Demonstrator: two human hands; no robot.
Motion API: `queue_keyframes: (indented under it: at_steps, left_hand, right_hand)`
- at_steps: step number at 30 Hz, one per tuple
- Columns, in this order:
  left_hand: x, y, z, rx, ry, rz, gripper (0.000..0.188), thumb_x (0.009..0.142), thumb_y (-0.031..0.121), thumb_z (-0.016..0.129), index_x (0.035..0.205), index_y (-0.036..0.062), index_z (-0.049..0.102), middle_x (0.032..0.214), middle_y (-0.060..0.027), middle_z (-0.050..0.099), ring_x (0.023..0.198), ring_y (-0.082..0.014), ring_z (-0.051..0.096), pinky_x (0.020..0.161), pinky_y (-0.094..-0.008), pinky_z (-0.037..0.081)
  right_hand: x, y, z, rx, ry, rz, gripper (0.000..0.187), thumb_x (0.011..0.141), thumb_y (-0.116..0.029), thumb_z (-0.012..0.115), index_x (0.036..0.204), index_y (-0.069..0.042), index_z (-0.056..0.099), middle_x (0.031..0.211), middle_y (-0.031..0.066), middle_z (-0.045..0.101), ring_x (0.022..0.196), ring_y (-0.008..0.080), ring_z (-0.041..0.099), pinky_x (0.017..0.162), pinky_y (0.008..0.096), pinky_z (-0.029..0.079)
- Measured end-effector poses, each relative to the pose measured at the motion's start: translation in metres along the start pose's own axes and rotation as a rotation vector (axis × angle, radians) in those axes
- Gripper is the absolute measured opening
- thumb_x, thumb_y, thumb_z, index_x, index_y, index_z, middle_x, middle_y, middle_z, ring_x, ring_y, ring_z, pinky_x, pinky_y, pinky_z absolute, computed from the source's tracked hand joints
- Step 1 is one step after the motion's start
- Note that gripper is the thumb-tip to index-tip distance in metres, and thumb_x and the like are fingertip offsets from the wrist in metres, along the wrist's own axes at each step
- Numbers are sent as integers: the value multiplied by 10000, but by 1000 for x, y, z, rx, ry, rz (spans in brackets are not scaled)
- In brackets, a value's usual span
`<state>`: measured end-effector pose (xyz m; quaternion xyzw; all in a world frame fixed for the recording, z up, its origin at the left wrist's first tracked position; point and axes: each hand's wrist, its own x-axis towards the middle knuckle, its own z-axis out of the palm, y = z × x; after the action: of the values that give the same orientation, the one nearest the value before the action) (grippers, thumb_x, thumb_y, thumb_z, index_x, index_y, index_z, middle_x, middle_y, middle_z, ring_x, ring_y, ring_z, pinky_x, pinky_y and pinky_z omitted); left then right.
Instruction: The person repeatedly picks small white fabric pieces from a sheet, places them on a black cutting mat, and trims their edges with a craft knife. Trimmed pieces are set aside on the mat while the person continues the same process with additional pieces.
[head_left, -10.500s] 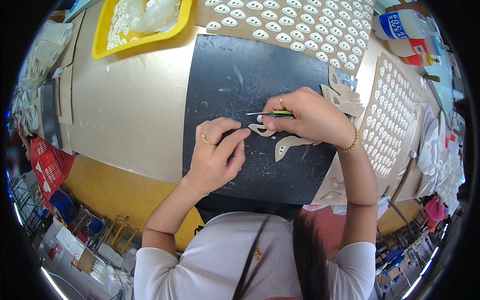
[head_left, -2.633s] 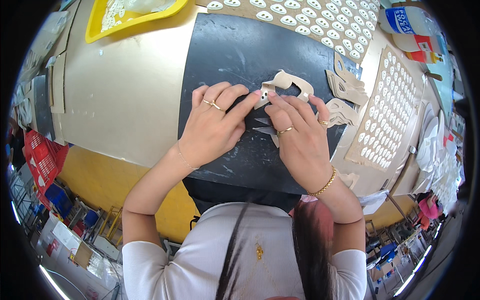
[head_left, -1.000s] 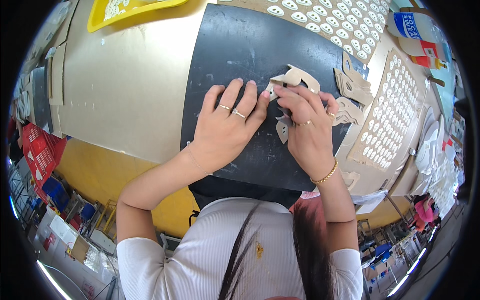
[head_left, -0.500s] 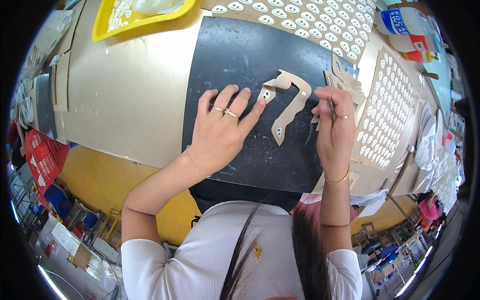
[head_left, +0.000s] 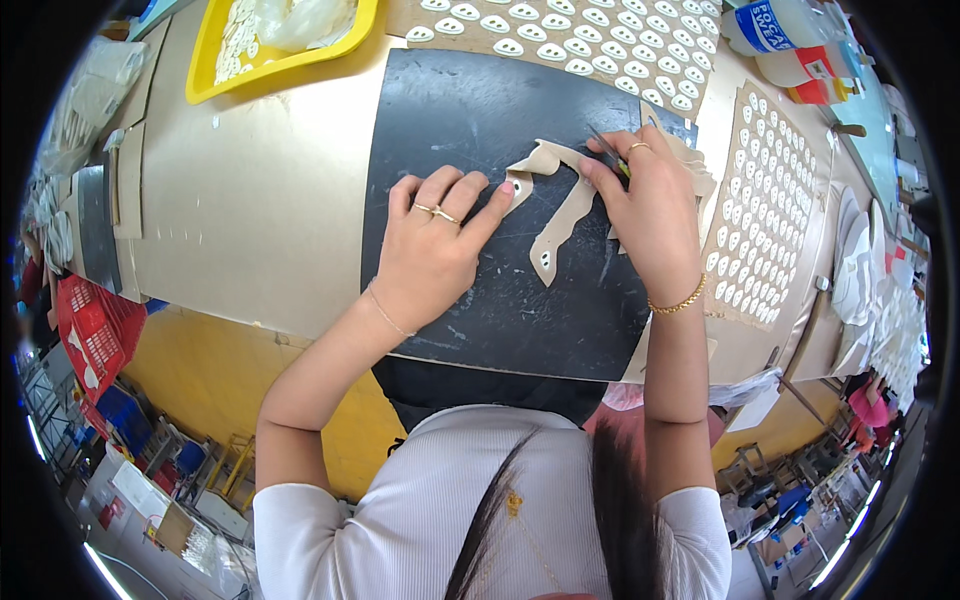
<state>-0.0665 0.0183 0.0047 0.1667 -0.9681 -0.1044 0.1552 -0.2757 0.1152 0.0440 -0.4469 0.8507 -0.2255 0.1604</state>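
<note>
A curved beige strip of material [head_left: 565, 215] lies on the black mat [head_left: 440, 110], its upper part folded over. At each end sits a small white oval piece with dark holes, one of them the lower white piece [head_left: 546, 259]. My left hand [head_left: 430, 235] rests palm down with fingers apart, one fingertip pressing the strip beside its upper left end. My right hand [head_left: 650, 195] is closed around a slim dark pointed tool [head_left: 600, 138] with a yellow-green part, its kind unclear. Those fingers touch or nearly touch the strip's right bend.
More beige cut pieces [head_left: 685, 150] lie partly behind my right hand. Boards with rows of white oval pieces stand at the far side [head_left: 560, 30] and right [head_left: 760, 210]. A yellow tray [head_left: 290, 75] holds loose white pieces and a plastic bag. Bottles [head_left: 770, 30] stand far right.
My right hand has moved up and left from beside the beige pieces to the strip, and the pointed tool now shows in it. My left hand and the strip have shifted slightly left.
</note>
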Motion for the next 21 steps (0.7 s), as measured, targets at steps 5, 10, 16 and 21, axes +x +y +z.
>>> queue_keyframes:
  at_steps: [5,10,16,21]
  left_hand:
    - [25,-13,-13,-410,-93,-260,324,837,97,742,1161,96,737,1155,-76,610,1126,-259,566,986,-414,406]
    - [30,-14,-5,-470,-50,-472,244,838,189,803,1056,91,755,1141,-67,586,1091,-282,536,964,-396,356]
    - [36,-2,-3,-350,-58,-543,234,827,230,832,1023,124,761,1160,-50,571,1125,-244,536,962,-388,360]
    - [38,-1,-2,-391,-69,-579,226,818,169,822,1027,133,746,1176,-58,547,1124,-276,498,991,-417,319]
  right_hand:
    - [2,-4,0,44,22,17,212,906,-184,731,1001,5,716,935,153,645,836,332,665,762,423,516]
    - [-15,-19,-8,227,-131,149,161,899,-161,734,922,-10,684,876,143,676,717,316,660,683,406,519]
    - [-37,-12,32,191,20,-106,178,819,-91,771,983,-78,706,864,71,626,698,264,666,624,363,520]
    - [-57,-9,45,18,75,-258,327,761,-84,771,1083,-145,763,852,5,546,620,184,564,569,318,474]
